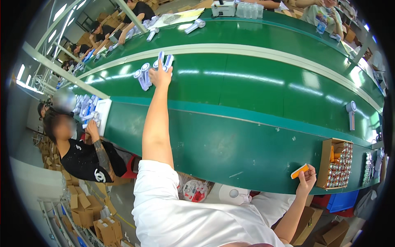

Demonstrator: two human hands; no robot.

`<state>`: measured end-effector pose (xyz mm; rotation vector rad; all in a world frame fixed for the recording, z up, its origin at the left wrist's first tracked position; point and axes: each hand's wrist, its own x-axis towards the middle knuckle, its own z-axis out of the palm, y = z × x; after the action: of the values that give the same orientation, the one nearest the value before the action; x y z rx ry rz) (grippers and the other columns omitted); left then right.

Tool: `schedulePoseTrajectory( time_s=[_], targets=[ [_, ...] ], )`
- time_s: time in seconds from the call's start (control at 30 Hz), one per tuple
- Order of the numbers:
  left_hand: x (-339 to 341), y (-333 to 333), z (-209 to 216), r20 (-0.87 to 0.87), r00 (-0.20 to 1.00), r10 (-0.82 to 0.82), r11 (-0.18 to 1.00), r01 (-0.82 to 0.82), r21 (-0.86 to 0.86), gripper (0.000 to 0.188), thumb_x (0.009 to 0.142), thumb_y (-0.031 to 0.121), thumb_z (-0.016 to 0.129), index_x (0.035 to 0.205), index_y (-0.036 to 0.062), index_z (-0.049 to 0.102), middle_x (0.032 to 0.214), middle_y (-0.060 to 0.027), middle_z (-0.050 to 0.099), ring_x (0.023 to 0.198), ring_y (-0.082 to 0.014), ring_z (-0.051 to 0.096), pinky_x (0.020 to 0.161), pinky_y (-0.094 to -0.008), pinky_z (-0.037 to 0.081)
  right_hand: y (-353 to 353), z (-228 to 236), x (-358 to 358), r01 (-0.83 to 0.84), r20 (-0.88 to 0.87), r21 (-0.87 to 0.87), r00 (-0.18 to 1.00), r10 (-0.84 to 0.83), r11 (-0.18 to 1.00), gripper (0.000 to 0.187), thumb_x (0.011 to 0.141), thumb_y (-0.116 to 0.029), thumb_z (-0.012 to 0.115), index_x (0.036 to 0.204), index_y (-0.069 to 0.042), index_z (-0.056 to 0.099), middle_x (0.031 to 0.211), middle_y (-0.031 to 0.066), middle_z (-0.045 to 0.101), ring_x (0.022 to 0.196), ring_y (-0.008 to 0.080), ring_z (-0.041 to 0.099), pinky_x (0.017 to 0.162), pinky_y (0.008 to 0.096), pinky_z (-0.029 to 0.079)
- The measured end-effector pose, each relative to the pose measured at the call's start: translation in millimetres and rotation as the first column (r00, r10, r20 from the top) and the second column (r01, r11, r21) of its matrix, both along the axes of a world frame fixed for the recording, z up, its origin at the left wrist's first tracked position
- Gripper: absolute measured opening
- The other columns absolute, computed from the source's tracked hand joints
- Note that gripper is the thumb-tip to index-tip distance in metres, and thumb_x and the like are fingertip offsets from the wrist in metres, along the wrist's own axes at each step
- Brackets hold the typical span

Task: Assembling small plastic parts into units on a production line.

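My left arm stretches far across the green belt. My left hand (161, 77) is closed at the lower end of a light blue and white handheld fan (168, 62), its fingers partly hiding it. Just left of that hand, two more handheld fans (142, 77) lie side by side. Close to the near table edge, my right hand (307, 181) pinches a small orange piece with a white edge (300, 171); its exact kind is unclear. Beside it stands an open cardboard box (326, 162) with rows of small silver-ended cylinders (340, 171).
A lone handheld fan (351, 115) lies on the belt (255, 78) at right. On my left, a co-worker (82, 152) handles parts by a white tray (103, 115) of fans. A metal post (66, 76) slants nearby. More people sit across the belt.
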<state>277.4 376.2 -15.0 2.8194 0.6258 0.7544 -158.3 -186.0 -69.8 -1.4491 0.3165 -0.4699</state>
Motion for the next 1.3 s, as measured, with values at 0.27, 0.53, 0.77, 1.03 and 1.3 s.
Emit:
schedulePoseTrajectory(
  time_s=[0.27,0.53,0.77,1.03,1.3],
  targets=[
    [-21,-34,-14,0.028,0.908,-0.417,0.905,0.418,-0.074,0.054,0.08,0.017,0.071,0.13,0.0217,0.05,0.121,-0.0233,0.043,0.098,-0.0445,0.059,0.083,-0.0482,0.052,1,1,-8,-0.051,0.005,0.046,0.999,0.051,0.998,0.038,0.082,0.001,0.069,0.117,0.003,0.053,0.101,0.0058,0.059,0.089,0.0118,0.058,0.078,0.0232,0.046],
    [-211,-218,31,-0.097,0.121,-0.988,0.148,0.924,-0.352,0.052,0.077,0.001,0.069,0.124,0.0208,0.06,0.129,-0.0157,0.044,0.107,-0.0388,0.056,0.09,-0.0428,0.05,-4,10,-13,-0.18,0.109,0.149,0.98,0.165,0.972,0.041,0.081,-0.006,0.073,0.117,0.002,0.056,0.108,0.0073,0.06,0.099,0.0157,0.06,0.088,0.0274,0.046],
    [-282,-283,19,-0.095,-0.157,-0.983,-0.157,0.988,-0.002,0.054,0.064,-0.004,0.066,0.114,0.017,0.065,0.131,-0.016,0.049,0.13,-0.0349,0.043,0.107,-0.0483,0.036,27,68,-13,-0.51,0.114,-0.214,0.834,0.54,0.833,0.044,0.073,0.009,0.069,0.115,0.002,0.063,0.118,0.0196,0.064,0.085,0.0194,0.066,0.066,0.0269,0.056],
    [-325,-315,20,-0.141,0.03,-0.99,0.028,1.0,0.014,0.024,0.071,0.012,0.073,0.095,0.0137,0.071,0.129,-0.0164,0.049,0.129,-0.0349,0.041,0.104,-0.0483,0.037,43,67,-24,-0.582,-0.376,-0.272,0.798,0.472,0.767,0.036,0.074,0.003,0.072,0.11,0.005,0.066,0.089,0.0077,0.068,0.065,0.0088,0.056,0.059,0.0235,0.047],
    [-297,-329,-21,0.505,0.256,-0.824,-0.112,0.8,-0.589,0.021,0.075,0.019,0.071,0.09,0.0055,0.069,0.108,-0.0099,0.063,0.094,-0.0188,0.063,0.08,-0.0306,0.05,57,62,-42,-0.571,-0.412,-0.233,0.791,0.452,0.787,0.037,0.073,-0.003,0.077,0.107,0.005,0.067,0.081,0.0074,0.067,0.063,0.0098,0.058,0.057,0.0255,0.046]
  ],
)
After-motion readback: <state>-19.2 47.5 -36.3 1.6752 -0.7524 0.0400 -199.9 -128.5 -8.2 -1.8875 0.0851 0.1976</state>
